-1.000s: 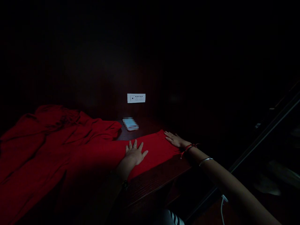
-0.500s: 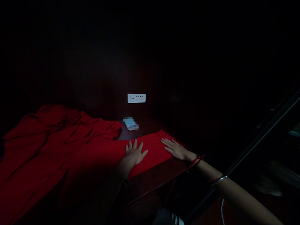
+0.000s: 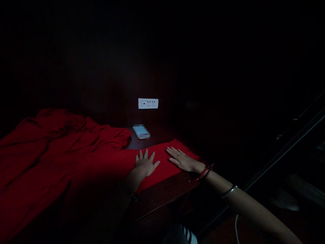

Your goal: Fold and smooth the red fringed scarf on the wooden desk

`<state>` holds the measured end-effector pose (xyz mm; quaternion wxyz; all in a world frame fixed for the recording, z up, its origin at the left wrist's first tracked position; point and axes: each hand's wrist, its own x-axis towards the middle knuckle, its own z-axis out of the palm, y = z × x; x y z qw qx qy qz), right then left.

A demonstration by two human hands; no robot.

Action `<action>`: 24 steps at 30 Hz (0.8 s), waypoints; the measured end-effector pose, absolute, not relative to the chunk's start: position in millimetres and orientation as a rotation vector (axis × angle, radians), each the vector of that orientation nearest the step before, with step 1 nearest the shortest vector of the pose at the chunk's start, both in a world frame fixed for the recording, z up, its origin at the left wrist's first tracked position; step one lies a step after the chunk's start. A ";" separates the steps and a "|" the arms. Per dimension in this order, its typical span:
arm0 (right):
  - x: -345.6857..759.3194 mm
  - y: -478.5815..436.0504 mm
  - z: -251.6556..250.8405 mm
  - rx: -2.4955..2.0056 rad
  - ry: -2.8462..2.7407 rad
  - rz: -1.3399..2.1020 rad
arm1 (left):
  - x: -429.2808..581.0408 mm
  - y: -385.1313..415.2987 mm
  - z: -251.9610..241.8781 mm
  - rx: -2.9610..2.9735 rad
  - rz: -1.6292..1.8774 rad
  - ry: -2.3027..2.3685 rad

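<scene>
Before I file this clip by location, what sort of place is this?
Likely a dim indoor room, perhaps at home: a white socket panel above a dark wooden surface, and red fringed cloth spread there.

Right hand (image 3: 183, 160) — closer to left hand (image 3: 145, 166)

A dark wooden surface (image 3: 162, 197) bears a fringed red cloth (image 3: 96, 162), bunched at left, and a blurred pale-blue object (image 3: 141, 131).

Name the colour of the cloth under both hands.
The cloth is red; the head view, the only one, shows it best.
</scene>
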<state>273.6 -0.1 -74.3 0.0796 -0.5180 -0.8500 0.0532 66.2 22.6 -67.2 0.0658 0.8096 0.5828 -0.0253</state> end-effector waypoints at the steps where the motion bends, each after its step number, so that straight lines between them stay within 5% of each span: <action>1: 273.2 -4.1 -78.8 -1.554 -2.548 0.163 | 66.2 22.7 -67.3 2.445 -0.078 1.759; 14: 372.0 -9.4 -81.2 -1.926 -2.089 -0.310 | 64.4 23.4 -63.9 2.457 -0.073 1.727; 24: 356.5 -51.0 -73.6 -1.668 -2.495 -0.076 | 64.4 25.5 -67.3 2.486 -0.057 1.734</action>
